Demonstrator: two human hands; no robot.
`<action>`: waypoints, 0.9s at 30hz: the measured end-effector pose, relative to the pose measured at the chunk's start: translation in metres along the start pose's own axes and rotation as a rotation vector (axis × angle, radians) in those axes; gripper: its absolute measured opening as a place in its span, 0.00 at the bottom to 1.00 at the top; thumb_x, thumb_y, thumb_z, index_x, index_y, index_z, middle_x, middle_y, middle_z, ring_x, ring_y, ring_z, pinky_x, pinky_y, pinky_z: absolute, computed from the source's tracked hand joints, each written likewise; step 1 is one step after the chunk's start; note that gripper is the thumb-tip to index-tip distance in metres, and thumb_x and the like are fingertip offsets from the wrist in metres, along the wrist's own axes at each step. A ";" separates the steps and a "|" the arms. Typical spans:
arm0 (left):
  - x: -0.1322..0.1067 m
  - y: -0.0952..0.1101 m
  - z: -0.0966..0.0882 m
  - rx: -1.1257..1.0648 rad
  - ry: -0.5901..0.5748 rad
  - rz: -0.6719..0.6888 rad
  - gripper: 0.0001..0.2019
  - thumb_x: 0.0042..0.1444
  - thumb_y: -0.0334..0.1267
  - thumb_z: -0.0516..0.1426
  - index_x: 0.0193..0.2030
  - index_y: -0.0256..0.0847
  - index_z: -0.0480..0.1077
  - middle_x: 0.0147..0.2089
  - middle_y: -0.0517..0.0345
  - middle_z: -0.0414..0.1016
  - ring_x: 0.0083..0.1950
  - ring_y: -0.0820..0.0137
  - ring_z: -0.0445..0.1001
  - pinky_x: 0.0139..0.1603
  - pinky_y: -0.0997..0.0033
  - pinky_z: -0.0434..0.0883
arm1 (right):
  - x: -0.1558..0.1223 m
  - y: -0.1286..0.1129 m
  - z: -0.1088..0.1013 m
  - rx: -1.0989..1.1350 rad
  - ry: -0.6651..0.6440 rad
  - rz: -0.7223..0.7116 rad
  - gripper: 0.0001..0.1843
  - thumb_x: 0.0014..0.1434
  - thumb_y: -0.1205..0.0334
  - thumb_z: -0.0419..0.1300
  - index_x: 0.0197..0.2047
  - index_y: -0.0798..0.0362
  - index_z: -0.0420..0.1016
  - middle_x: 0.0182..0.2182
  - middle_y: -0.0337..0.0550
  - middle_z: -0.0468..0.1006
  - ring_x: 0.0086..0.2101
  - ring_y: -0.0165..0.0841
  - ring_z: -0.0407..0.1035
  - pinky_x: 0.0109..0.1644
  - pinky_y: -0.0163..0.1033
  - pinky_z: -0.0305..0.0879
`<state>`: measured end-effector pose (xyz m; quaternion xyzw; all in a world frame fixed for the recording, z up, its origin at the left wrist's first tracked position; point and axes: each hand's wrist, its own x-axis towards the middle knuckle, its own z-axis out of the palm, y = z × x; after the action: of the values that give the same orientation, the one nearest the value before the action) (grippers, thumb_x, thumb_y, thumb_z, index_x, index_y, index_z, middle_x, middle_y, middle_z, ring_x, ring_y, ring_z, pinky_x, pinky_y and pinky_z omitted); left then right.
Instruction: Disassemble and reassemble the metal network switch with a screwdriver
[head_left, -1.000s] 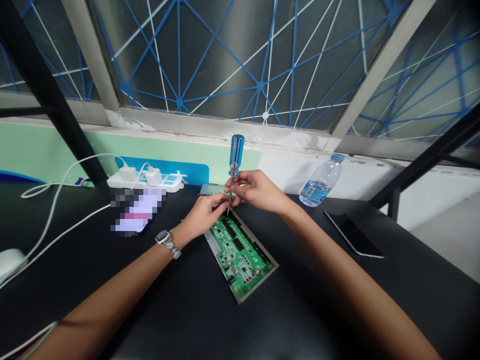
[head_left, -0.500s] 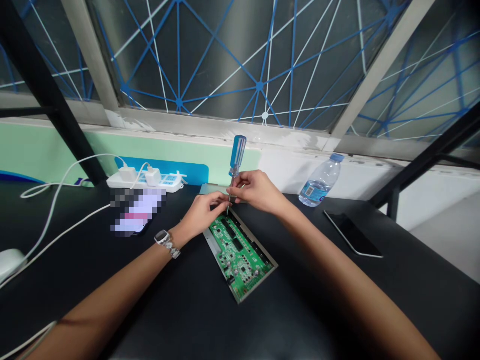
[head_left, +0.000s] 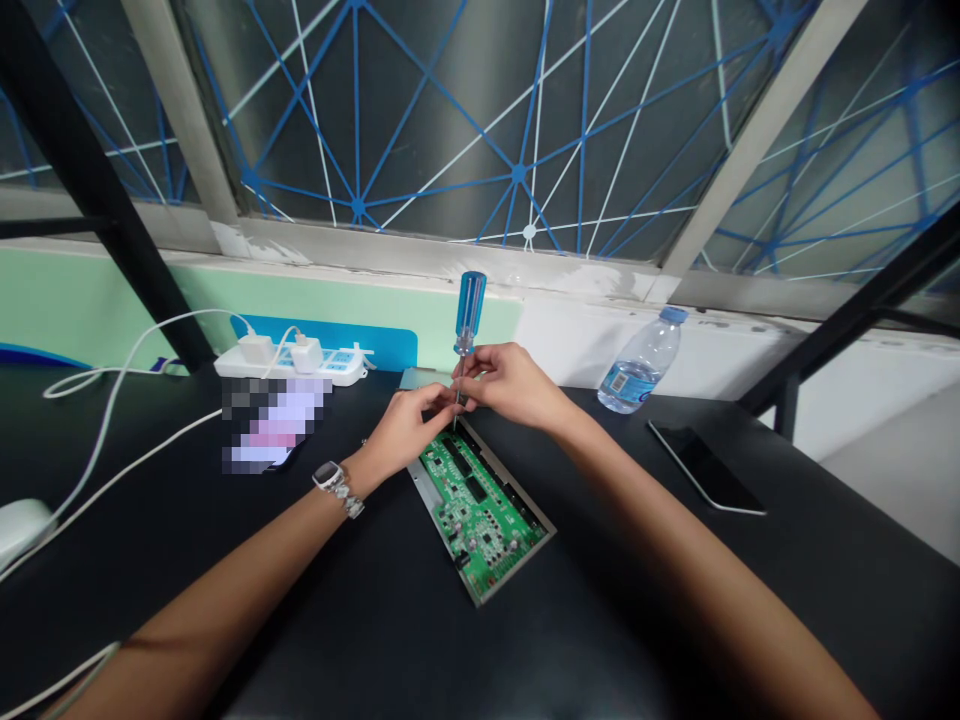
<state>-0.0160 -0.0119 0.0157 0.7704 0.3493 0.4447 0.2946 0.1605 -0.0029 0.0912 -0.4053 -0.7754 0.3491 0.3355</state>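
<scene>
A screwdriver (head_left: 470, 310) with a clear blue handle stands nearly upright, its tip down at the far end of a green circuit board (head_left: 480, 515) set in a metal frame. Thumb and fingers of my right hand (head_left: 506, 385) are closed on its metal shaft, just below the handle. My left hand (head_left: 412, 425), with a watch (head_left: 330, 478) on the wrist, pinches lower on the shaft, close above the board. Fingers partly cover the shaft, and the exact spot under the tip is too small to make out.
A power strip (head_left: 330, 368) with white plugs and cables lies at the back left, a lit, blurred-out phone (head_left: 281, 425) before it. To the right are a water bottle (head_left: 641, 365) and a dark phone (head_left: 705, 468). A white mouse (head_left: 22, 530) sits at the left edge.
The screwdriver's handle has tipped slightly to the left and is now closer to upright. My right fingers have shifted a little on the shaft; the board has stayed put.
</scene>
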 end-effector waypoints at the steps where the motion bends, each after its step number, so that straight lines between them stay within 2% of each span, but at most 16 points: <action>1: 0.000 0.000 0.000 -0.002 0.002 0.002 0.07 0.63 0.37 0.56 0.42 0.39 0.74 0.42 0.54 0.81 0.44 0.65 0.80 0.46 0.66 0.74 | 0.000 0.000 0.000 0.000 -0.003 -0.002 0.04 0.51 0.69 0.59 0.33 0.56 0.72 0.27 0.41 0.77 0.24 0.32 0.75 0.30 0.36 0.70; 7: 0.000 -0.003 0.005 -0.043 0.022 -0.003 0.08 0.63 0.38 0.57 0.42 0.38 0.75 0.42 0.53 0.82 0.44 0.64 0.80 0.48 0.66 0.74 | 0.000 0.001 0.003 -0.043 0.007 -0.030 0.04 0.53 0.65 0.60 0.33 0.56 0.74 0.29 0.42 0.78 0.28 0.32 0.75 0.32 0.35 0.70; 13: 0.002 -0.003 0.009 -0.034 0.033 -0.025 0.10 0.62 0.41 0.57 0.37 0.37 0.76 0.38 0.52 0.83 0.41 0.64 0.81 0.45 0.66 0.74 | -0.001 0.003 0.007 0.029 -0.020 0.010 0.06 0.56 0.62 0.61 0.35 0.56 0.74 0.30 0.43 0.78 0.24 0.30 0.73 0.29 0.35 0.69; 18: 0.002 -0.002 0.010 -0.014 0.030 -0.023 0.12 0.63 0.42 0.57 0.36 0.37 0.77 0.38 0.52 0.83 0.40 0.64 0.81 0.44 0.66 0.75 | 0.001 0.003 0.008 0.081 -0.027 0.022 0.07 0.55 0.60 0.61 0.34 0.56 0.73 0.29 0.42 0.78 0.24 0.30 0.73 0.30 0.36 0.69; 22: 0.000 0.000 0.009 -0.079 0.015 -0.034 0.11 0.63 0.42 0.56 0.39 0.36 0.76 0.40 0.50 0.83 0.42 0.63 0.81 0.46 0.64 0.76 | 0.001 0.003 0.003 0.034 -0.001 0.005 0.07 0.54 0.59 0.62 0.33 0.55 0.73 0.30 0.42 0.77 0.27 0.31 0.74 0.32 0.36 0.69; 27: -0.001 0.000 0.004 -0.115 0.003 -0.032 0.10 0.62 0.39 0.57 0.45 0.38 0.76 0.43 0.51 0.82 0.45 0.64 0.81 0.49 0.63 0.76 | 0.001 0.004 -0.005 0.061 -0.001 0.009 0.06 0.53 0.62 0.63 0.31 0.54 0.71 0.29 0.40 0.76 0.26 0.30 0.74 0.32 0.36 0.69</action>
<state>-0.0125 -0.0132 0.0139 0.7460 0.3358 0.4604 0.3446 0.1652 0.0009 0.0909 -0.3980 -0.7627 0.3743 0.3461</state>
